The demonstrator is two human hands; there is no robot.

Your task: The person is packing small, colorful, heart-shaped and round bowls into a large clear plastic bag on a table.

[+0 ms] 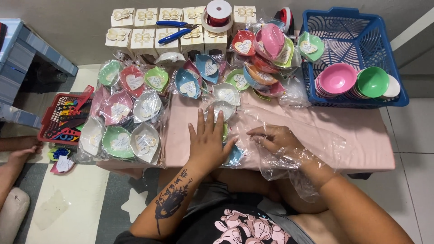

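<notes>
**Two hands on cellophane at a table of wrapped dishes**

Nearest the camera, a tattooed forearm leads up to the left hand (209, 141), which lies flat with fingers spread and straight, palm pressed down on a small wrapped dish (234, 155) at the near edge of the pink table (361, 135). It grips nothing; it only bears down. Only a blue-green sliver of the dish shows beside the thumb, and a green edge peeks out past the fingers.

The right hand (276, 139) rests just beside it, fingers curled loosely and pinching at a sheet of clear cellophane (316, 140). The film is crinkled and glossy; it drapes over the wrist and spills off the table's front edge.

Beyond the hands sits a crowd of leaf-shaped dishes (131, 122) in green, pink, white, red and blue, each sealed in shiny film with a pale heart-shaped tag inside. More are heaped toward the far middle of the table. Along the back stand cream gift boxes (144, 38) with bow motifs, two blue-handled pliers (174, 35) lying on top, and a spool of red ribbon (218, 14).

At the right, a blue plastic lattice basket (389, 36) holds stacks of smooth round bowls (352, 80), pink, green and white. At the left, a red mesh basket (49, 124) holds combs, and another person's hand (25, 151) rests near it
</notes>
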